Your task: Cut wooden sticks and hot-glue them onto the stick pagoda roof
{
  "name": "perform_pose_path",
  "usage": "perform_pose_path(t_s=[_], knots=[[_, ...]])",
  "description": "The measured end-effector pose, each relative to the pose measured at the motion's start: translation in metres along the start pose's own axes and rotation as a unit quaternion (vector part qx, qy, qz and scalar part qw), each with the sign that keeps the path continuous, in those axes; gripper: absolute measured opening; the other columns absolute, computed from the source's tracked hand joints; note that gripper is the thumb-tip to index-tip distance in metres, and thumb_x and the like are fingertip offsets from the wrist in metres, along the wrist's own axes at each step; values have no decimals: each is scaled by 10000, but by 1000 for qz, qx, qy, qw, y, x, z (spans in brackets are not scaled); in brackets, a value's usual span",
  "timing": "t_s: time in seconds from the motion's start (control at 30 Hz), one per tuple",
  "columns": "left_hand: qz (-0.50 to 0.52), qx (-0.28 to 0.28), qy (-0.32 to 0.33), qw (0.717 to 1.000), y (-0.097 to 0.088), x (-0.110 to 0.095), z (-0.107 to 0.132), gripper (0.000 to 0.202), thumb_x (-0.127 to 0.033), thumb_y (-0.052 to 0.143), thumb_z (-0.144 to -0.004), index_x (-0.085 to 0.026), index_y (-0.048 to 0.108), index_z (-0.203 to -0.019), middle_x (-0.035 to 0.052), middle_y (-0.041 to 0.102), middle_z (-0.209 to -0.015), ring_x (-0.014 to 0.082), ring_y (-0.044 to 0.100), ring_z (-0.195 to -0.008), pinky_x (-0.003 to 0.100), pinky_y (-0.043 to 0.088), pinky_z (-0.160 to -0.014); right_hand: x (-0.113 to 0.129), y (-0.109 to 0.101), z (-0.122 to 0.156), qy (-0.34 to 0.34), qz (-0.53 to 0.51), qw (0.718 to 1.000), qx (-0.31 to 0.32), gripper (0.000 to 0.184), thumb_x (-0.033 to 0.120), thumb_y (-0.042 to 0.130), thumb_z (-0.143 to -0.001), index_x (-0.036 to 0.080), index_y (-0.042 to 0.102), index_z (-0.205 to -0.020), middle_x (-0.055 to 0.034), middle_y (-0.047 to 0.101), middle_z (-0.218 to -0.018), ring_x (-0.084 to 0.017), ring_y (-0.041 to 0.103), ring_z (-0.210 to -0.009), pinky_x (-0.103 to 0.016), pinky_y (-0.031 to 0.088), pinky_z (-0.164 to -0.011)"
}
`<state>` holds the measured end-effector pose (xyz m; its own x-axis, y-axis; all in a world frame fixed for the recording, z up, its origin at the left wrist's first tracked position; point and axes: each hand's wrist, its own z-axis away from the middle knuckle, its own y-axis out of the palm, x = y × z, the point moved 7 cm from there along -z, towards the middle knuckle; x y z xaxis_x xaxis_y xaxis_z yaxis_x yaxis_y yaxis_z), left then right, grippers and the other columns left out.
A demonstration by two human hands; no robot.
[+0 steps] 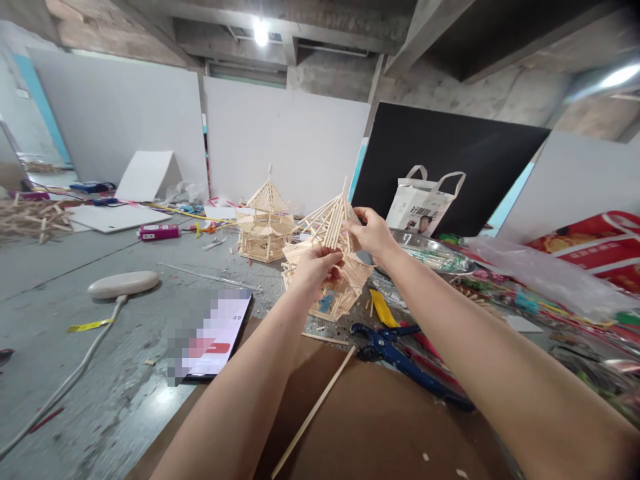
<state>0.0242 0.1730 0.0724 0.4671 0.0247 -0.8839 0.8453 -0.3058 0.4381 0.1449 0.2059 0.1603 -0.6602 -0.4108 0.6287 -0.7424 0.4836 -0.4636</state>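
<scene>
A model pavilion of thin wooden sticks (345, 283) stands in front of me, its pointed stick roof (334, 223) rising to a thin spire. My left hand (323, 263) pinches the lower front edge of that roof. On the roof's right side, my right hand (369, 232) grips with thumb and fingers; some fingertips are hidden behind the sticks. Behind and to the left sits a second stick pavilion (266, 230), with a peaked roof. Blue-handled cutters (395, 350) lie near my right forearm, and a loose wooden strip (315, 410) rests on the brown board (380, 427).
A phone (220, 333) lies left of my left forearm, near a white oval device with a cable (124, 285). At right are a metal bowl of sticks (435, 257), a white bag (417, 203) and plastic wrapping (545, 277). A stick pile (35, 217) is far left.
</scene>
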Motion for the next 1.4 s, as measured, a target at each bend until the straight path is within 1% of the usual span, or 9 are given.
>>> perform_pose_path(t_s=[0.5, 0.7, 0.87, 1.0, 1.07, 1.13, 1.27, 1.33, 1.4], knots=[[3, -11, -32, 999, -2, 3, -1, 158, -240, 623, -636, -141, 502, -656, -13, 530, -534, 41, 449, -362, 158, 306, -348, 0, 1, 0, -10, 4, 1000, 0, 399, 384, 587, -625, 179, 549, -966, -58, 580, -1023, -213, 505, -992, -425, 353, -894], [-103, 69, -77, 989, 11, 8, 5, 151, -230, 609, -639, -134, 506, -583, -5, 524, -466, 53, 437, -335, 171, 324, -333, 10, -15, 9, -24, -6, 998, -53, 448, 433, 510, -701, 159, 510, -1056, -96, 528, -1125, -211, 467, -1054, -400, 344, -908], [-301, 144, -68, 940, 30, 5, 20, 143, -222, 566, -644, -151, 526, -527, -9, 507, -390, 53, 367, -274, 167, 251, -296, 27, -52, 55, -60, -12, 994, -94, 285, 383, 449, -764, 211, 527, -977, -48, 569, -1011, -176, 517, -946, -359, 398, -835], [-386, 150, 9, 910, 40, -12, 27, 76, -177, 542, -637, -163, 562, -565, -3, 534, -388, 65, 369, -283, 173, 235, -321, 28, -74, 114, -71, 30, 993, -90, 182, 345, 384, -812, 244, 533, -839, -26, 575, -845, -166, 535, -805, -332, 423, -750], [-389, 116, 71, 911, 41, -26, 30, 56, -167, 536, -638, -169, 587, -616, -5, 538, -398, 70, 387, -314, 175, 235, -348, 18, -69, 140, -47, 59, 997, -31, 153, 340, 392, -809, 255, 519, -814, -21, 571, -784, -168, 532, -724, -317, 435, -661], [-388, 97, 118, 909, 45, -37, 35, 65, -163, 532, -641, -174, 594, -625, -7, 529, -400, 75, 399, -347, 180, 237, -374, 8, -53, 164, -42, 89, 992, 76, 143, 322, 388, -812, 258, 512, -784, -15, 571, -726, -165, 532, -674, -310, 435, -624], [-401, 146, 163, 890, 74, -43, 52, 126, -174, 518, -670, -177, 573, -556, 2, 529, -418, 78, 397, -375, 198, 257, -412, 5, -7, 212, -89, 136, 929, 334, 178, 244, 375, -807, 255, 553, -793, -24, 597, -772, -171, 570, -720, -311, 450, -640], [-416, 163, 211, 869, 94, -45, 64, 151, -160, 508, -683, -180, 570, -547, 6, 530, -438, 81, 397, -398, 207, 267, -432, 8, 5, 228, -113, 155, 902, 386, 224, 202, 386, -791, 262, 560, -919, -35, 607, -909, -186, 575, -812, -323, 455, -679], [-432, 183, 237, 851, 111, -41, 74, 150, -155, 514, -683, -186, 574, -548, 10, 530, -462, 90, 408, -424, 218, 272, -451, 13, 11, 237, -146, 174, 892, 392, 314, 164, 381, -782, 268, 531, -1037, -40, 589, -1022, -201, 561, -883, -334, 452, -703]])
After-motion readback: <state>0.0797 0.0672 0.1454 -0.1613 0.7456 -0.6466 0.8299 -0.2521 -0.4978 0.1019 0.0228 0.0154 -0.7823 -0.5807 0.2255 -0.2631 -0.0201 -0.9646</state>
